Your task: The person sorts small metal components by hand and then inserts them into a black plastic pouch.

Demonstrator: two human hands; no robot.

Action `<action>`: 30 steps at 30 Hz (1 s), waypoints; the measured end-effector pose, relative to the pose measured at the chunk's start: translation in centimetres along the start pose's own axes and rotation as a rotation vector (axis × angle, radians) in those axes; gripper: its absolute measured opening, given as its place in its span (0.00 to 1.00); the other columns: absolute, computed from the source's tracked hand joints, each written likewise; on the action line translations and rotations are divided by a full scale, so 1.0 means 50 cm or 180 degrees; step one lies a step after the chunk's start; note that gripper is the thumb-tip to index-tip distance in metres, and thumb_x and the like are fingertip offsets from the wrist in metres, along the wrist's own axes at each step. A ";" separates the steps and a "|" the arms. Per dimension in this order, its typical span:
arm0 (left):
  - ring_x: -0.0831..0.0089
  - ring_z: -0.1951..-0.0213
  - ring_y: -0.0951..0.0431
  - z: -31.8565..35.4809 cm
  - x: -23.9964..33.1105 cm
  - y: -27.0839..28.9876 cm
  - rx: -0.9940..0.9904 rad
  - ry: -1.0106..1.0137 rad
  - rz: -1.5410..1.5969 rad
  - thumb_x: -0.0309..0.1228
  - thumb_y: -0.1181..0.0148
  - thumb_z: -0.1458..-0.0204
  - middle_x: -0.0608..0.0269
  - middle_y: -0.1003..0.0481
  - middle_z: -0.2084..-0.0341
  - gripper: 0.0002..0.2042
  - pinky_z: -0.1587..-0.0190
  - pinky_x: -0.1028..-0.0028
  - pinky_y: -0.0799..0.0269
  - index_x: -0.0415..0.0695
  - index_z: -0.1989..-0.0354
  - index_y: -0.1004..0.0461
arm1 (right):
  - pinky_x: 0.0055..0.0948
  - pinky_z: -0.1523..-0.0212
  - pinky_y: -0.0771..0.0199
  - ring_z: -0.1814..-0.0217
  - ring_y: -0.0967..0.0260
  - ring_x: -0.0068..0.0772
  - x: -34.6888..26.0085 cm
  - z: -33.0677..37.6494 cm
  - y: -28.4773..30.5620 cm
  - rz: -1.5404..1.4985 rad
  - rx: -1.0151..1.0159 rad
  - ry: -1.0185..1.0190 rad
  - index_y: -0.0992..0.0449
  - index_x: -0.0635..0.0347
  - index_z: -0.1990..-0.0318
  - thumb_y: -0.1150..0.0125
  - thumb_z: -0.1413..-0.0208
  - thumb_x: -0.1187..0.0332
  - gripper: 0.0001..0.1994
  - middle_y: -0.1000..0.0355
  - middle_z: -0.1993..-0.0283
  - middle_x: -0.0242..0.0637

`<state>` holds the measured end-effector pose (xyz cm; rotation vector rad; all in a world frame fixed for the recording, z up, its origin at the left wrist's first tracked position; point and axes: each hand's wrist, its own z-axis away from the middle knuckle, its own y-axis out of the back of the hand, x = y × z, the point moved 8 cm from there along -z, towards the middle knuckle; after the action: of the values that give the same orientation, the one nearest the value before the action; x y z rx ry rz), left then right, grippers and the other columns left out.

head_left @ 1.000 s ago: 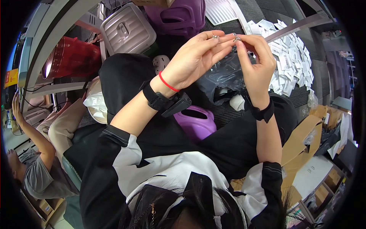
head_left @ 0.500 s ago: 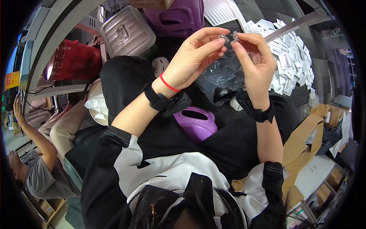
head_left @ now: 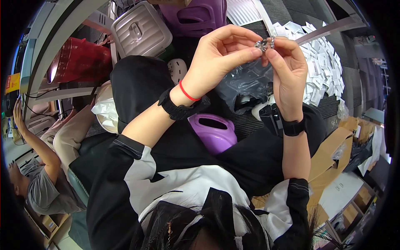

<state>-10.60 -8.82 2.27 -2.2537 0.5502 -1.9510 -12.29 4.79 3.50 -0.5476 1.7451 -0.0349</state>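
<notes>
My left hand (head_left: 221, 52) pinches a small, shiny silver piece (head_left: 261, 45) between thumb and fingertips. Beside it, my right hand (head_left: 290, 64) grips another narrow silver piece (head_left: 272, 42) the same way. The two pieces are very close together; whether they touch or are joined, I cannot tell, and their exact kind is too small to make out. Under my hands lies a dark, see-through plastic bag (head_left: 243, 85) with its mouth open. A purple plastic container (head_left: 214, 133) with an oval opening sits between my legs.
White labelled packets (head_left: 323, 62) lie in a big heap at the right. At the upper left stand a lidded grey box (head_left: 141, 31) and a red bin (head_left: 79, 60). A larger purple container (head_left: 193, 16) is at the far side. Another person (head_left: 50, 179) sits at the left.
Both my hands have shifted a little to the right. The silver pieces have come closer together, and my right wrist has turned slightly.
</notes>
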 end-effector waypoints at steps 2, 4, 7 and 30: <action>0.75 0.60 0.24 0.002 0.003 -0.004 -0.0008 -0.0016 -0.0032 0.24 0.41 0.47 0.61 0.24 0.62 0.13 0.54 0.76 0.28 0.38 0.54 0.28 | 0.20 0.59 0.31 0.59 0.30 0.22 -0.006 -0.002 -0.007 0.0053 -0.0088 0.0148 0.27 0.67 0.57 0.40 0.48 0.80 0.10 0.27 0.60 0.36; 0.75 0.60 0.24 0.003 0.005 -0.005 -0.0018 -0.0032 -0.0062 0.24 0.40 0.48 0.60 0.24 0.62 0.13 0.54 0.76 0.28 0.38 0.54 0.28 | 0.20 0.57 0.30 0.58 0.29 0.23 -0.015 -0.003 -0.013 0.0107 -0.0174 0.0297 0.27 0.67 0.57 0.41 0.48 0.81 0.10 0.28 0.59 0.36; 0.76 0.61 0.24 0.003 0.003 -0.003 -0.0029 -0.0016 -0.0056 0.24 0.40 0.48 0.61 0.24 0.63 0.12 0.55 0.76 0.28 0.38 0.54 0.28 | 0.21 0.53 0.30 0.57 0.29 0.25 -0.017 -0.002 -0.015 0.0187 -0.0279 0.0257 0.27 0.69 0.58 0.42 0.48 0.82 0.10 0.29 0.59 0.37; 0.74 0.60 0.23 0.000 0.013 -0.004 -0.0016 -0.0441 -0.0117 0.25 0.46 0.43 0.58 0.23 0.61 0.10 0.55 0.75 0.26 0.37 0.54 0.27 | 0.16 0.65 0.35 0.66 0.32 0.17 -0.005 -0.003 -0.005 0.0385 -0.0102 -0.0049 0.26 0.66 0.59 0.40 0.46 0.76 0.08 0.26 0.64 0.33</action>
<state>-10.47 -8.88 2.96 -2.3953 0.5010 -1.7930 -12.30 4.65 3.83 -0.4637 1.7633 0.0824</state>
